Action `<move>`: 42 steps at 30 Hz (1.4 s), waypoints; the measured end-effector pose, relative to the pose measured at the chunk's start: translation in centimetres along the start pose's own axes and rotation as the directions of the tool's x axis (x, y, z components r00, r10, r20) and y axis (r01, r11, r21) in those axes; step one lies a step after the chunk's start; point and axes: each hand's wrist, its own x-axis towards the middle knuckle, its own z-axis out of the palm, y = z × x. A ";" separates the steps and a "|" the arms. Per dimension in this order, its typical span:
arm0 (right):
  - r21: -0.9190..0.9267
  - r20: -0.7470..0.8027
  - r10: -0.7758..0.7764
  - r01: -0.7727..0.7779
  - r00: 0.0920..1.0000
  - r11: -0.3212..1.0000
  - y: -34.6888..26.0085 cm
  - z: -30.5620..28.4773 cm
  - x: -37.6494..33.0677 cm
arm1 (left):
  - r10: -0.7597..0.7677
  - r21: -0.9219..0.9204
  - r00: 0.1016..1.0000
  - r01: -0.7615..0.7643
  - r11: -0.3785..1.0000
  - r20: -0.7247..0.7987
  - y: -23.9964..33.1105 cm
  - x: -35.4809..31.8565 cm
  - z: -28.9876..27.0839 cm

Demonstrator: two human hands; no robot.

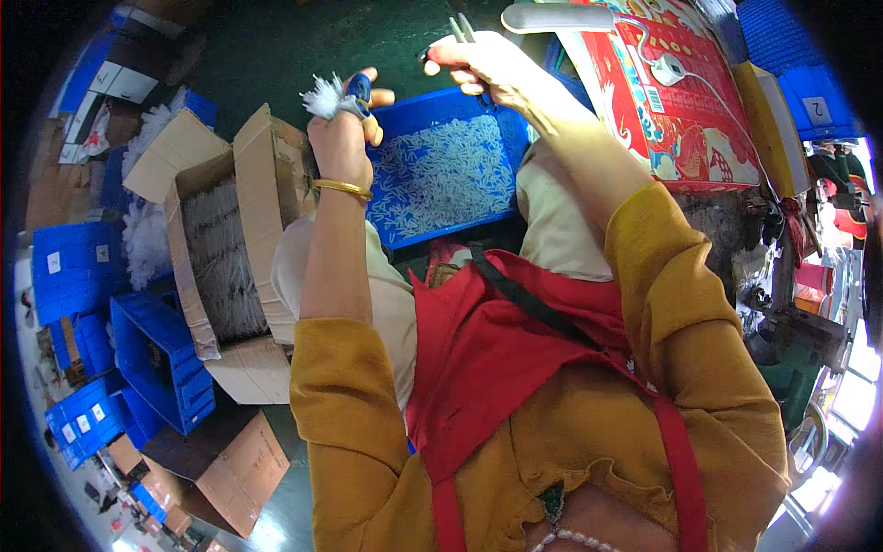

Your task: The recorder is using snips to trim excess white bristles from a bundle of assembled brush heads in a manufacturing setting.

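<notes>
My left hand is closed around a bunch of thin white plastic strands, their ends fanning out past the fingers. Blue covering shows on one of its fingers. Over to the right, my right hand grips a small hand tool with two slim greenish prongs sticking out above the fingers; its exact kind is unclear. Below and between the hands, a blue bin in front of my knees holds many short, whitish translucent pieces. Neither hand touches these pieces.
An open cardboard box full of thin white strands stands by my left leg. Several blue crates sit farther left, near another open carton. At right, a red printed board bears a white lamp with a cord.
</notes>
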 end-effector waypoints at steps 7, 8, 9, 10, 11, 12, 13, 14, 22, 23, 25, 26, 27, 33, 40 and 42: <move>-0.140 0.405 0.251 -0.212 0.879 0.967 1.4 2.2 -0.4 | 0.080 0.339 0.997 -0.069 0.938 -0.020 -1.1 1.3 0.4; -0.182 0.333 0.395 -0.353 0.856 0.918 1.2 2.1 -0.8 | 0.070 0.344 0.997 -0.056 0.937 -0.028 -1.4 1.7 0.2; -0.104 0.416 0.307 -0.291 0.856 0.951 1.3 2.5 -0.8 | 0.067 0.318 0.996 -0.043 0.947 -0.066 -1.7 2.1 -0.1; -0.122 0.431 0.253 -0.222 0.866 0.967 1.0 2.4 -0.5 | 0.057 0.289 0.994 -0.026 0.957 -0.097 -1.7 2.1 0.2; -0.139 0.447 0.197 -0.150 0.872 0.979 0.7 2.4 -0.3 | 0.046 0.260 0.991 -0.011 0.966 -0.128 -1.6 2.1 0.4; -0.090 0.436 0.198 -0.176 0.878 0.980 0.6 2.1 -0.4 | 0.041 0.097 0.999 -0.040 0.995 -0.011 -1.3 1.9 0.5; -0.177 0.433 0.329 -0.279 0.839 0.944 0.4 1.4 0.5 | 0.074 0.061 0.997 -0.073 0.996 -0.016 -0.7 1.7 0.8; 0.072 0.486 0.267 -0.343 0.832 0.937 0.6 1.2 0.6 | 0.077 0.070 0.997 -0.077 0.995 0.002 -0.7 2.1 0.9; -0.122 0.527 0.111 -0.054 0.843 0.991 0.5 2.5 -0.5 | 0.070 0.128 0.997 -0.075 0.989 0.043 0.6 1.7 0.2; -0.222 0.490 0.030 0.091 0.871 0.971 0.6 2.8 -0.6 | 0.031 0.134 0.999 -0.035 0.990 0.032 0.6 1.4 0.1; -0.368 0.458 0.025 0.164 0.889 0.915 -0.2 3.2 -0.7 | 0.024 0.162 1.000 -0.021 0.987 -0.017 0.4 1.4 0.1; -0.505 0.426 0.010 0.228 0.905 0.832 -0.7 3.4 -0.7 | -0.032 0.105 0.999 0.030 0.994 0.025 0.5 1.4 -0.1; -0.509 0.385 0.004 0.209 0.923 0.835 -1.2 3.4 -0.7 | -0.086 0.051 0.994 0.082 0.995 0.069 0.6 1.4 -0.3; 0.034 0.189 -0.156 0.153 0.969 0.988 -2.2 1.0 1.4 | -0.032 -0.097 0.996 0.039 0.995 0.079 0.6 3.6 -0.9; -0.094 0.002 0.038 -0.038 0.999 0.995 -1.8 2.5 2.3 | -0.301 0.015 0.891 0.315 0.949 0.339 1.6 2.6 -2.3; -0.074 0.131 0.059 -0.049 0.990 0.996 -1.4 2.4 2.3 | -0.326 0.031 0.856 0.343 0.939 0.400 1.7 2.6 -1.9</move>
